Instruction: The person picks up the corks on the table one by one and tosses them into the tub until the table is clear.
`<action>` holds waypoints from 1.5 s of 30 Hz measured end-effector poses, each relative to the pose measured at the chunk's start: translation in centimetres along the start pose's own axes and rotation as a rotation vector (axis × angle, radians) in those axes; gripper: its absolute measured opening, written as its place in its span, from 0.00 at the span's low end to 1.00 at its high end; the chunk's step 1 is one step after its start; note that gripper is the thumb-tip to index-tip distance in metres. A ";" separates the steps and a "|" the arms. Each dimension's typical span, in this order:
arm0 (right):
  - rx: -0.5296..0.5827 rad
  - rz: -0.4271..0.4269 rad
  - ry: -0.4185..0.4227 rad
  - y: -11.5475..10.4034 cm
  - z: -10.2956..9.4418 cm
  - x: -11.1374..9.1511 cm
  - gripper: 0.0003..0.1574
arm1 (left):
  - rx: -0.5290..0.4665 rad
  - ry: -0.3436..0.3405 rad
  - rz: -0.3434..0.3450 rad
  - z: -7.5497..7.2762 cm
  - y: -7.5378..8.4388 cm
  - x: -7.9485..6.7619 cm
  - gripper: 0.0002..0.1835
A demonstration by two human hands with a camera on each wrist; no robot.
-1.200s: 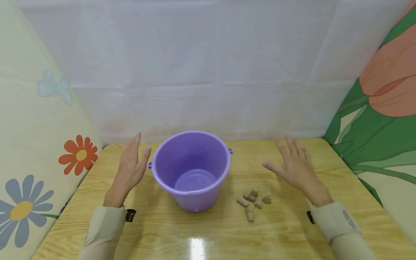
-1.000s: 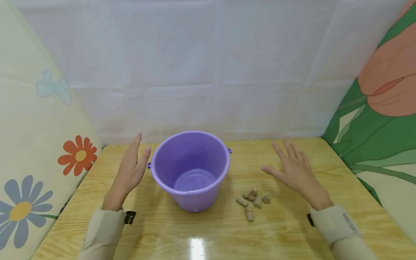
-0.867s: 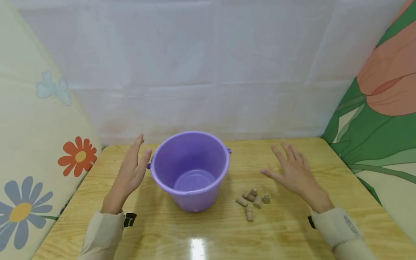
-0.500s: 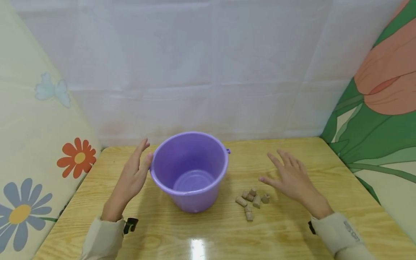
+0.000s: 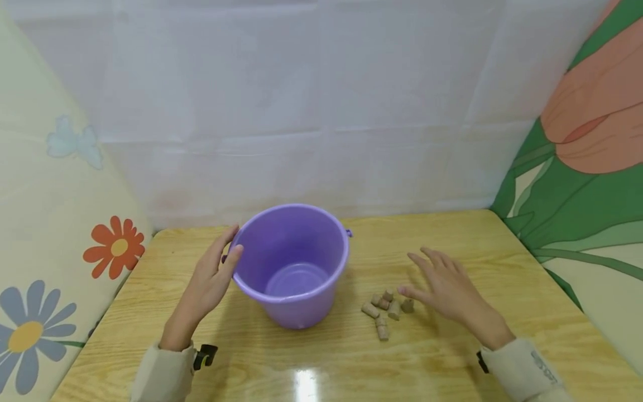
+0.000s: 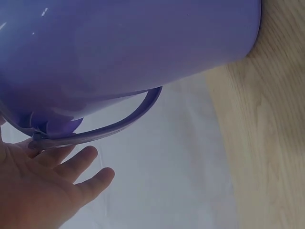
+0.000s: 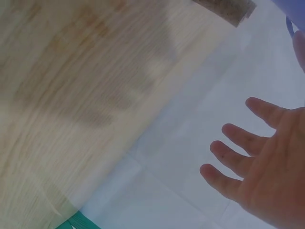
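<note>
A purple bucket stands upright on the table, its inside bare. My left hand is at the bucket's left rim, thumb by the lip and fingers along the outside. In the left wrist view, its fingers spread loosely beside the handle where that joins the rim. Several small brown corks lie in a loose cluster right of the bucket. My right hand hovers just right of the corks, fingers spread and holding nothing. One cork shows at the top of the right wrist view.
The wood-grain table ends at a white cloth backdrop. Flower-printed cloths, one cream and one with a tulip, flank it left and right.
My left hand has moved right from beside the bucket to its rim. The right hand has come lower and nearer to the corks. Bucket and corks stay in place.
</note>
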State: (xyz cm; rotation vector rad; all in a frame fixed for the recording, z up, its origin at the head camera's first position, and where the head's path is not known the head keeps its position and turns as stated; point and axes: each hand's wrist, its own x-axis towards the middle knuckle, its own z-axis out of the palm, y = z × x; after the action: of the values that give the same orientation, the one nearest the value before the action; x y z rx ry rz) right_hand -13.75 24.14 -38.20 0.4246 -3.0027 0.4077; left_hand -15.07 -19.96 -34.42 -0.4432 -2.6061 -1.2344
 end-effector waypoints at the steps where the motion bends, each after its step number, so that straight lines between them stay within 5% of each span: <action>1: -0.003 -0.002 0.002 0.0 0.1 -0.1 0.52 | 0.005 0.008 0.001 0.0 0.0 0.0 0.29; 8: -0.005 -0.037 0.039 -0.2 1.0 -0.9 0.45 | 0.028 0.042 -0.024 0.3 -0.1 -0.4 0.27; 14: 0.017 -0.064 0.090 -0.2 1.7 -1.5 0.40 | -0.056 0.008 -0.064 0.5 -0.3 -0.4 0.28; 25: 0.046 -0.055 0.091 0.1 2.6 -2.0 0.31 | -0.220 0.005 -0.035 1.0 -0.8 -0.2 0.29; 45: 0.026 -0.093 0.107 0.6 3.3 -2.1 0.13 | -0.235 0.016 -0.030 1.2 -1.1 -0.3 0.28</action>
State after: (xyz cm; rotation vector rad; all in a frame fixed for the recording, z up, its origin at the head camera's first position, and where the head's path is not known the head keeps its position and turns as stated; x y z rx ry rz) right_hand -12.05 24.38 -41.79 0.5254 -2.8644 0.4471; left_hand -15.26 -19.74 -36.01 -0.4339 -2.4723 -1.5554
